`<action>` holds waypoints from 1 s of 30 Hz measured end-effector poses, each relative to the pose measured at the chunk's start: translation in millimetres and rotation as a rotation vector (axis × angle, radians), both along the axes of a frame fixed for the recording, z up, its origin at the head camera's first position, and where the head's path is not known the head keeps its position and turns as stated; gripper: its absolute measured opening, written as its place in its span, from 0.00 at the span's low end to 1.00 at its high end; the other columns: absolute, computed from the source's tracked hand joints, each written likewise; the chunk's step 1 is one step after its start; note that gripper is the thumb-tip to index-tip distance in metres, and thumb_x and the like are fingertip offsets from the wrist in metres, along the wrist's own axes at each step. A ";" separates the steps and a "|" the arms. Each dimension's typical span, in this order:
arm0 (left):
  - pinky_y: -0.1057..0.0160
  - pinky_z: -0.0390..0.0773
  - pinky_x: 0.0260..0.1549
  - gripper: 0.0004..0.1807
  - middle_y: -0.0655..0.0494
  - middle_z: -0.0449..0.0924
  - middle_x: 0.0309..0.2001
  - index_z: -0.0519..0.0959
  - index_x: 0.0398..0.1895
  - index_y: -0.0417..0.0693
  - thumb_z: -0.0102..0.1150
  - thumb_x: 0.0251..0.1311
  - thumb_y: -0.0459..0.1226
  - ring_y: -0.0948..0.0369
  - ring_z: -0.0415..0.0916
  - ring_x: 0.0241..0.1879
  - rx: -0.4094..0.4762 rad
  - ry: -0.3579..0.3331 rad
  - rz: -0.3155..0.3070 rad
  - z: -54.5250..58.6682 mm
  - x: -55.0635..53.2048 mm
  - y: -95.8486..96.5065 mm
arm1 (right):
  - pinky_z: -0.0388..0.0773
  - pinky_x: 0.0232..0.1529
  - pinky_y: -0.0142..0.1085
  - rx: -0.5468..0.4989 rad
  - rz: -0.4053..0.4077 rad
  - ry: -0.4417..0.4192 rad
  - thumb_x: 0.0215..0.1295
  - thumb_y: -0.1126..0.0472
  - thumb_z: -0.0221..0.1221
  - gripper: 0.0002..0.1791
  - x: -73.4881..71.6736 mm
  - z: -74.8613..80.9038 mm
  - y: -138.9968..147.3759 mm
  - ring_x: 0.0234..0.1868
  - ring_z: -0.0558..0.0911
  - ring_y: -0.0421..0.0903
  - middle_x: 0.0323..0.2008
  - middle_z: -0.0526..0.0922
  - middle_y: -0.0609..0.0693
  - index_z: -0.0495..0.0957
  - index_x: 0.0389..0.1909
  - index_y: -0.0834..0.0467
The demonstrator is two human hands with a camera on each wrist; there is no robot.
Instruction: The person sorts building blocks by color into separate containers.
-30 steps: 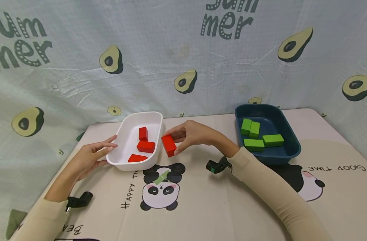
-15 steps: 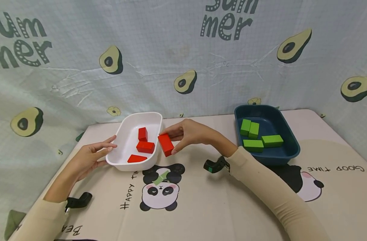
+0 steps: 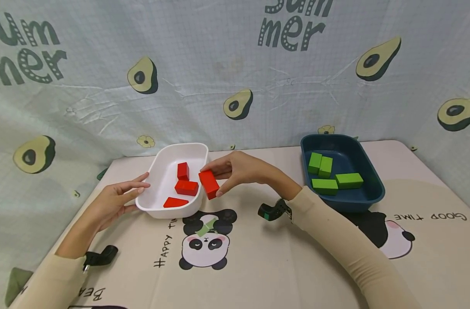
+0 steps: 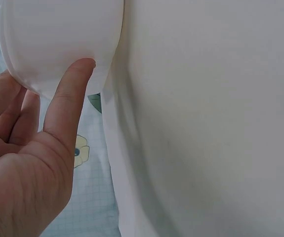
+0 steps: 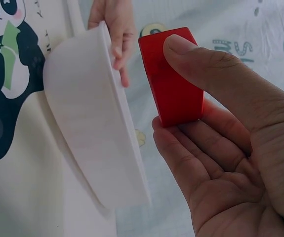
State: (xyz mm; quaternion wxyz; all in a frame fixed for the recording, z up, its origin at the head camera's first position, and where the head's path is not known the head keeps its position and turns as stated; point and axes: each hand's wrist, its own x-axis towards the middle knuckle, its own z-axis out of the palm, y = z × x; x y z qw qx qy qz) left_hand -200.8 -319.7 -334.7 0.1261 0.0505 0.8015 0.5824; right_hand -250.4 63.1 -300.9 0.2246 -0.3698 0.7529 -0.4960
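My right hand (image 3: pixel 242 169) holds a red rectangular block (image 3: pixel 209 184) between thumb and fingers, beside the right rim of a white plastic tub (image 3: pixel 158 163). In the right wrist view the thumb lies on the red block (image 5: pixel 174 84) and the fingertips support its other end. My left hand (image 3: pixel 113 199) grips the left side of the tub. Its thumb presses the outer wall of the white tub (image 4: pixel 62 29) in the left wrist view, with the other fingers at the rim. Inside the tub lie red blocks: an upright one (image 3: pixel 183 171), a lying one (image 3: pixel 186 188) and a triangular one (image 3: pixel 175 202).
To the right stands a dark blue tub (image 3: pixel 370 184) with several green blocks (image 3: pixel 324 186) in it. A panda-printed cloth (image 3: pixel 258 266) covers the table. Behind hangs a pale curtain (image 3: pixel 188 56) with avocado prints. Each wrist wears a black camera mount (image 3: pixel 273 210).
My right hand has moved slightly left with the red block, bringing it closer to the white tub's rim. The left hand has stayed in place on the tub.
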 end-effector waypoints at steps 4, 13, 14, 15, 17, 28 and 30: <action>0.62 0.83 0.50 0.25 0.53 0.45 0.82 0.74 0.65 0.34 0.60 0.72 0.41 0.40 0.45 0.78 0.003 -0.002 -0.002 -0.4 0.6 0.1 | 0.79 0.60 0.34 -0.006 0.004 -0.004 0.50 0.68 0.77 0.37 -0.2 0.1 -1.7 0.60 0.82 0.43 0.59 0.83 0.51 0.78 0.64 0.59; 0.62 0.84 0.50 0.24 0.52 0.45 0.82 0.75 0.65 0.35 0.60 0.72 0.41 0.40 0.45 0.78 0.016 -0.002 -0.011 -0.8 3.1 0.6 | 0.75 0.66 0.47 -0.010 0.028 0.004 0.51 0.69 0.76 0.36 -2.5 4.2 -4.6 0.61 0.82 0.45 0.60 0.82 0.53 0.78 0.64 0.61; 0.62 0.84 0.50 0.24 0.52 0.44 0.82 0.75 0.65 0.35 0.60 0.72 0.41 0.40 0.45 0.78 0.016 -0.002 -0.012 -0.9 3.1 0.6 | 0.76 0.65 0.46 -0.013 0.028 0.003 0.51 0.69 0.76 0.35 -2.2 4.7 -4.6 0.61 0.82 0.45 0.60 0.82 0.53 0.78 0.64 0.61; 0.62 0.84 0.50 0.24 0.52 0.44 0.82 0.75 0.65 0.35 0.60 0.72 0.41 0.40 0.45 0.78 0.016 0.000 -0.014 -1.1 3.0 0.5 | 0.76 0.65 0.45 -0.015 0.029 0.002 0.51 0.69 0.76 0.35 -1.6 5.2 -4.7 0.60 0.82 0.44 0.59 0.82 0.52 0.78 0.64 0.61; 0.62 0.83 0.50 0.25 0.52 0.44 0.82 0.74 0.66 0.34 0.59 0.73 0.40 0.40 0.46 0.78 0.012 0.003 -0.015 -1.4 2.5 0.5 | 0.78 0.63 0.40 -0.018 0.029 -0.001 0.51 0.69 0.76 0.35 -0.8 5.9 -5.2 0.60 0.82 0.44 0.59 0.83 0.52 0.78 0.63 0.61; 0.63 0.83 0.50 0.26 0.52 0.44 0.82 0.73 0.66 0.34 0.60 0.72 0.42 0.39 0.47 0.77 -0.002 0.004 -0.004 0.8 0.5 1.9 | 0.80 0.59 0.33 -0.008 0.025 0.000 0.52 0.68 0.76 0.34 -0.4 7.9 -10.1 0.59 0.83 0.44 0.58 0.83 0.52 0.79 0.63 0.61; 0.63 0.83 0.50 0.27 0.52 0.44 0.82 0.73 0.67 0.35 0.60 0.72 0.42 0.39 0.47 0.77 -0.003 0.001 -0.002 0.8 0.5 1.8 | 0.80 0.59 0.33 -0.005 0.029 0.005 0.52 0.68 0.76 0.34 -0.3 8.3 -11.4 0.59 0.83 0.44 0.59 0.83 0.52 0.79 0.63 0.61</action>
